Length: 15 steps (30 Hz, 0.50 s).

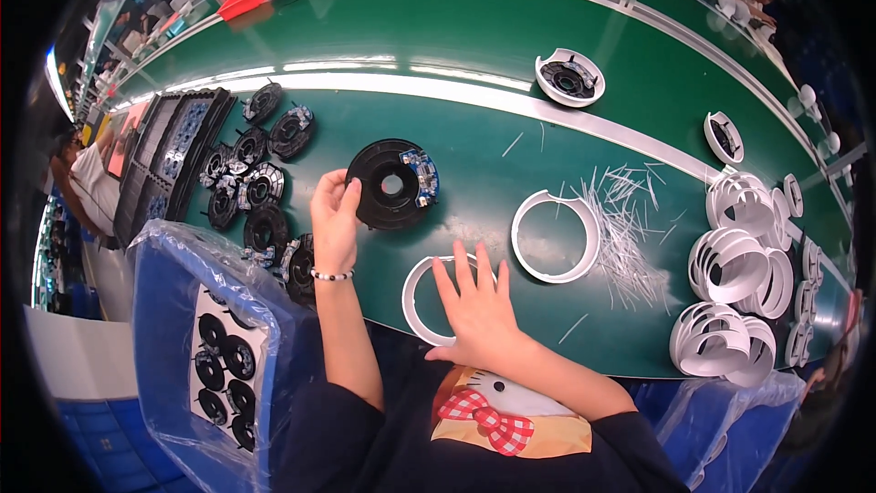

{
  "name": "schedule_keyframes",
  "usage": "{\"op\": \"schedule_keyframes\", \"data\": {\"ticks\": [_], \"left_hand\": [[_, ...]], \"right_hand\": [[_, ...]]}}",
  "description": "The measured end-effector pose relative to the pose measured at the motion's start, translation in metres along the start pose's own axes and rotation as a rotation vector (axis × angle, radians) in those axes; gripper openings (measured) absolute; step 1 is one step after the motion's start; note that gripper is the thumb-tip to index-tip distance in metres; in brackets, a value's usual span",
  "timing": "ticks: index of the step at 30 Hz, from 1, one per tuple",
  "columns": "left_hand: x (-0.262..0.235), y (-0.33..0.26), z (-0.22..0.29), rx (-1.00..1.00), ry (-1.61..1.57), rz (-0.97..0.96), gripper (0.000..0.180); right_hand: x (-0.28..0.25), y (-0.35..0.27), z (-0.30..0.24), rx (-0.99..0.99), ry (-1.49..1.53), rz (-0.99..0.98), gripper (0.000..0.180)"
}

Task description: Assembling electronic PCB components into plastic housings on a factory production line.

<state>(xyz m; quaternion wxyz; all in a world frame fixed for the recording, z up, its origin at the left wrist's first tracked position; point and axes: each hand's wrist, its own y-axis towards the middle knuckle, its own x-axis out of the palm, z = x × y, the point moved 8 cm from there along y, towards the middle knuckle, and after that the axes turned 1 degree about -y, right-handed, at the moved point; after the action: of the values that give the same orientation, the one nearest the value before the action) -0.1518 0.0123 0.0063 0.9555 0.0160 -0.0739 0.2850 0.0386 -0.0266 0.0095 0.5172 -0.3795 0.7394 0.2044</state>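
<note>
My left hand (334, 212) grips the left edge of a round black plastic base (376, 204), with the thumb on its face. The base has a hole in its middle and a blue circuit board (421, 178) along its right side. My right hand (479, 297) is spread flat with fingers apart, over the right part of a white plastic ring (413, 312) at the table's near edge. Whether the palm touches the ring, I cannot tell. To the right lies a second white ring (518, 242) with a gap at its top.
Thin white strips (630, 237) lie scattered beside the second ring. Stacked white rings (712, 340) stand at the right. Several black bases (265, 184) lie left, near a black tray (164, 151) and a lined blue bin (160, 310). Beyond a metal rail sits a white ring-and-base assembly (593, 96).
</note>
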Motion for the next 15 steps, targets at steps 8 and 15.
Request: {"op": "schedule_keyframes", "data": {"ticks": [8,15], "left_hand": [[0.008,-0.015,0.005,0.056,-0.199,-0.002,0.019],[0.051,-0.043,0.002,0.082,-0.225,-0.201,0.017]], "right_hand": [[-0.021,-0.006,0.013,-0.100,0.286,0.216,0.104],[-0.106,-0.030,0.053,-0.119,0.464,0.673,0.117]]}}
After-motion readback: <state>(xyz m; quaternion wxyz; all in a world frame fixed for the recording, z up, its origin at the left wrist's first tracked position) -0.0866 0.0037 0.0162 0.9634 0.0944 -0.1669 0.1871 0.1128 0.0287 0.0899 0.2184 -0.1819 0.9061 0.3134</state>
